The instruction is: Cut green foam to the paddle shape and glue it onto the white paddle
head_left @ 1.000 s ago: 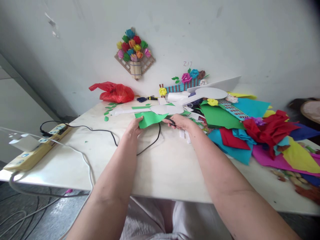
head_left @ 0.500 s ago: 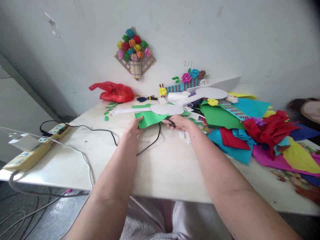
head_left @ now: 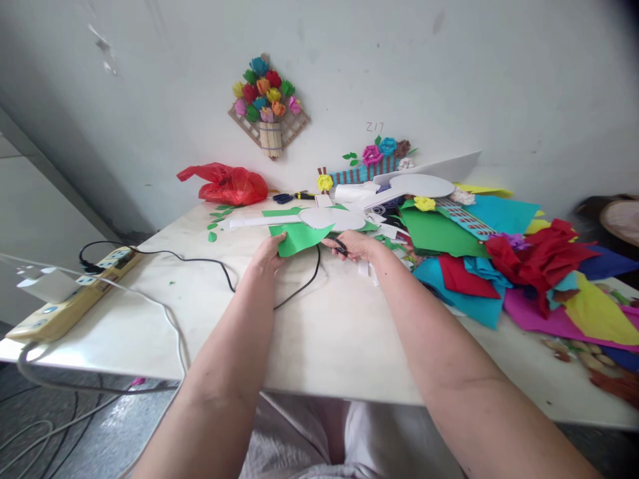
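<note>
My left hand (head_left: 272, 251) pinches the left end of a sheet of green paper (head_left: 302, 239), held up over the table. Dark-handled scissors (head_left: 341, 248) sit in my right hand (head_left: 355, 245), whose fingers are closed round the handles. The blades point toward the paper's right edge, and I cannot tell whether they touch it. Just behind the sheet lies a white guitar-shaped cutout (head_left: 332, 218) with a long neck, resting partly on more green paper. Small green paper leaves (head_left: 212, 236) are scattered to the left.
A yellow power strip (head_left: 74, 293) with cables stands at the left edge. A red plastic bag (head_left: 232, 185) and pliers (head_left: 304, 195) lie near the wall. Coloured paper (head_left: 542, 249) is heaped on the right. A black cable (head_left: 299, 291) crosses the table under my hands.
The scissors and my right hand have shifted very slightly, and the paper's right corner sits a little further left. My left hand keeps its hold in nearly the same place.
</note>
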A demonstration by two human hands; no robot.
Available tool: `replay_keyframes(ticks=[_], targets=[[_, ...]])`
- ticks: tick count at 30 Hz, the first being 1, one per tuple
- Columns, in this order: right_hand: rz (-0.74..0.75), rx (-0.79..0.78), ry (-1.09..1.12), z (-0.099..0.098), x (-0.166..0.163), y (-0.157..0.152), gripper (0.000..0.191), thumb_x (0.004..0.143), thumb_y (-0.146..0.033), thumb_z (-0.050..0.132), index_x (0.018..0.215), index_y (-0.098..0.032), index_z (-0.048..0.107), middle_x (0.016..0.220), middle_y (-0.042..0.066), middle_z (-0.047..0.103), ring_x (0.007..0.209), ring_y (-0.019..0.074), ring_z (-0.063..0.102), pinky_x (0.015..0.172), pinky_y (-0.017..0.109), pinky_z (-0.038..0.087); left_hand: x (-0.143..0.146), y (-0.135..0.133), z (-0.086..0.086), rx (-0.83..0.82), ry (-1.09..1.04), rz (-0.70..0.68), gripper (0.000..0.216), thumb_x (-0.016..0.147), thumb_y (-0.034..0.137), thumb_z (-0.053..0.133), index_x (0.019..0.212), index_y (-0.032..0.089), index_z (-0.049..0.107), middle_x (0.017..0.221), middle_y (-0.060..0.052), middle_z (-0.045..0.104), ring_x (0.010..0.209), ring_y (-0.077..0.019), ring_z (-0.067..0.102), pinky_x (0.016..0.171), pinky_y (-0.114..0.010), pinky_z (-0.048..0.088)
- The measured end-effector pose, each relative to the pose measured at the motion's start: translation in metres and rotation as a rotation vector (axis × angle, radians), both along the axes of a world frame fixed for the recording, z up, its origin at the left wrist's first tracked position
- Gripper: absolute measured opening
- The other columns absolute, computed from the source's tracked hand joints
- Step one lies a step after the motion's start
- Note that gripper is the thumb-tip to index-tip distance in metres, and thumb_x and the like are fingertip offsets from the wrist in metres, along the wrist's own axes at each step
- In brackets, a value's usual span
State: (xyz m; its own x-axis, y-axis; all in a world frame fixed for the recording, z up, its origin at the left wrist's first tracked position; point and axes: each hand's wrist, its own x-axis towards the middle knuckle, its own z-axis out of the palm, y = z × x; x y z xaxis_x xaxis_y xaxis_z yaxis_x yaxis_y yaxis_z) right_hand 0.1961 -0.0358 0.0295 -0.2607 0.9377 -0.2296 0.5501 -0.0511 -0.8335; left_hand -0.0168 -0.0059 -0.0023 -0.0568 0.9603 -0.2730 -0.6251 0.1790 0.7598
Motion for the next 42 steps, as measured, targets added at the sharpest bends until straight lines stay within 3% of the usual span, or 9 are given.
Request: replay_keyframes(ticks=[23,42], targets=[[0.016,-0.092,0.047,0.006,0.009,0.002,0.051,0.076,-0.062,0.061,0.064,-0.012,0.055,0.041,-0.004,0.049,0.028,-0.0001,0.022,0.029,0.017,0.018,0.004,0.002,-0.002,-0.022,0.041,-0.001,0.028,0.083,0.007,0.056,0.109,0.011,0.062,0.074,-0.007,0.070,0.063,-0.0166,0.067,0.068,-0.029,0.058],[-0.020,-0.051,0.000,0.005,0.005,0.005,0.052,0.072,-0.064,0.063,0.066,-0.013,0.056,0.042,-0.004,0.048,0.029,0.0006,0.023,0.030,0.018,0.018,0.005,-0.001,0.002,-0.009,0.051,0.007,0.024,0.085,0.007,0.051,0.106,0.011,0.062,0.072,-0.006,0.069,0.064,-0.0168,0.066,0.069,-0.029,0.057]])
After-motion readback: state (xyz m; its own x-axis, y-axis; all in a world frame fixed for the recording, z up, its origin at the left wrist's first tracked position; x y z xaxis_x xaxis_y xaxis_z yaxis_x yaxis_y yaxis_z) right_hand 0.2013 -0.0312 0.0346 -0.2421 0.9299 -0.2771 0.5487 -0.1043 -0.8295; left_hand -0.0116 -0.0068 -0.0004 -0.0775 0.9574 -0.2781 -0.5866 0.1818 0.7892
